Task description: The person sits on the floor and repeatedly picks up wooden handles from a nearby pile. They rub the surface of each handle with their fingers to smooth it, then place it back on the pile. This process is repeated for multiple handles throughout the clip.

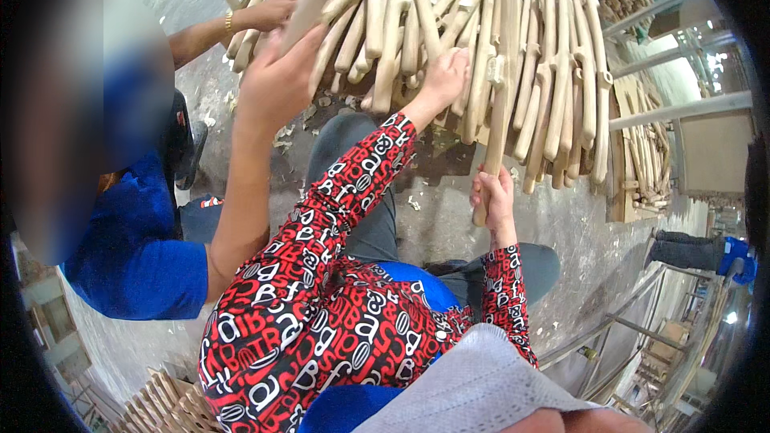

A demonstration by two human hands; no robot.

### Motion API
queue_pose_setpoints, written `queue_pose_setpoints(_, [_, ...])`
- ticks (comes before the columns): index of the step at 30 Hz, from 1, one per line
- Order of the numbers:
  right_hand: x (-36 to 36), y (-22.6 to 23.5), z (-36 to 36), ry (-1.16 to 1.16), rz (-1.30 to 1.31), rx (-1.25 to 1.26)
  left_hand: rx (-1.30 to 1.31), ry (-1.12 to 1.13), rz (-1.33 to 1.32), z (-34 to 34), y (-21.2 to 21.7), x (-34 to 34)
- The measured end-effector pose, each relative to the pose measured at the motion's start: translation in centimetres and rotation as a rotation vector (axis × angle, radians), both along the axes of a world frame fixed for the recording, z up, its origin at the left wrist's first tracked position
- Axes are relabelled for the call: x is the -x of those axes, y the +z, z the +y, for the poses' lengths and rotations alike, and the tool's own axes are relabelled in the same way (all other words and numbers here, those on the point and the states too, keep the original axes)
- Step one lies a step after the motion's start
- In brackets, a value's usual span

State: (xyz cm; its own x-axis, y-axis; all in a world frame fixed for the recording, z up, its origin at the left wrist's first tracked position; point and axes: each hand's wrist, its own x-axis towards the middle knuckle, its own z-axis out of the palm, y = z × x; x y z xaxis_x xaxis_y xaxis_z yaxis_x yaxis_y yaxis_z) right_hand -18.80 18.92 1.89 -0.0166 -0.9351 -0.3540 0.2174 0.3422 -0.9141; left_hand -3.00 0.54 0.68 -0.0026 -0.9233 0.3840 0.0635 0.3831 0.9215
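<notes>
A long wooden piece [501, 112] lies across the front of the pile of pale sticks [553, 72], its near end reaching past the pile's edge — there the right hand [495, 192] has its grip closed around it. The left hand [445, 76] is farther forward at the pile, fingers curled by the lower end of another stick [425, 12] (whether that grip is clamped on it, I cannot tell). To the left, a co-worker [136, 224] in blue holds a blurred stick [317, 0] over the scrap-strewn floor [433, 216].

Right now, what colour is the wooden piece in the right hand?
The wooden piece is pale brown, seen best in the head view.
</notes>
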Motion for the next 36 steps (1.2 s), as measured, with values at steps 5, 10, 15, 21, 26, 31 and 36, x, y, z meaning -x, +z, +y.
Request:
queue_pose_setpoints(5, [0.4, 1.4, 1.9, 0.033, -0.205, -0.064, -0.103, -0.160, -0.085, 1.5, 1.8, 1.4])
queue_pose_setpoints(10, [0.7, 2.4, 2.4, 0.063, -0.383, -0.080, -0.172, -0.239, 0.147, 2.8, 2.4, 2.4])
queue_pose_setpoints(15, [0.0, 2.2, 3.7, 0.051, -0.474, -0.172, -0.395, -0.283, -0.018, 3.9, 2.0, 0.6])
queue_pose_setpoints(21, [-1.0, 0.5, 5.7, 0.004, -0.544, -0.222, -0.164, -0.255, -0.080, 7.2, 3.4, 0.0])
queue_pose_setpoints(26, [-0.4, -3.4, 6.7, 0.047, -0.654, -0.238, -0.128, -0.244, -0.051, 8.5, 3.3, -0.3])
queue_pose_setpoints(31, [-0.6, -3.8, 6.2, 0.083, -0.526, -0.339, -0.195, -0.271, 0.035, 8.5, 4.1, 0.1])
queue_pose_setpoints(36, [-0.7, -3.9, 5.9, 0.119, -0.637, -0.410, -0.294, -0.350, 0.188, 7.8, 4.1, 0.3])
